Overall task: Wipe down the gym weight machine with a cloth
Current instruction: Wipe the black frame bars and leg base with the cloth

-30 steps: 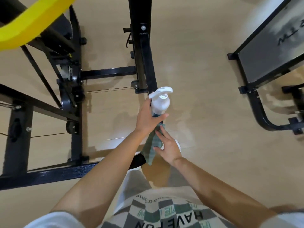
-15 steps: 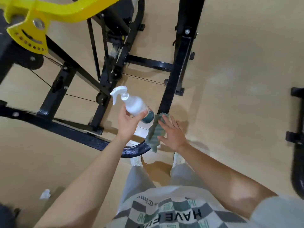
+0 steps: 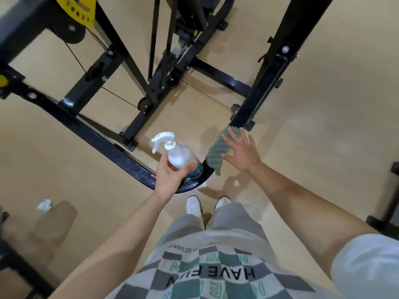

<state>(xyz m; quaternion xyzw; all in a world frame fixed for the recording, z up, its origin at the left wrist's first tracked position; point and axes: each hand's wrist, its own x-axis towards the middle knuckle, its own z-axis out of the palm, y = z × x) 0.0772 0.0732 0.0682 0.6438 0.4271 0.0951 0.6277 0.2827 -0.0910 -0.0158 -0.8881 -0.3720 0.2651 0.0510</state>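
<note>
The black weight machine frame (image 3: pixel 267 83) fills the upper half of the view, with a curved black bar (image 3: pixel 101 145) bending round toward me. My left hand (image 3: pixel 170 178) grips a white spray bottle (image 3: pixel 177 153) with a teal base, nozzle pointing left. A green ribbed cloth (image 3: pixel 218 152) is draped over the curved bar where it meets the upright. My right hand (image 3: pixel 241 152) presses on the cloth with straight, spread fingers.
A yellow plate with holes (image 3: pixel 77 7) sits on the machine at the top left. Thin cables (image 3: pixel 121 98) run between the pulleys. A crumpled white tissue (image 3: pixel 44 205) lies on the tan floor at the left. More black equipment (image 3: pixel 386 214) stands at the right edge.
The view has swung right and closer to the machine. My right hand has slid the cloth up along the bar toward the upright. The bottle has dropped lower in my left hand.
</note>
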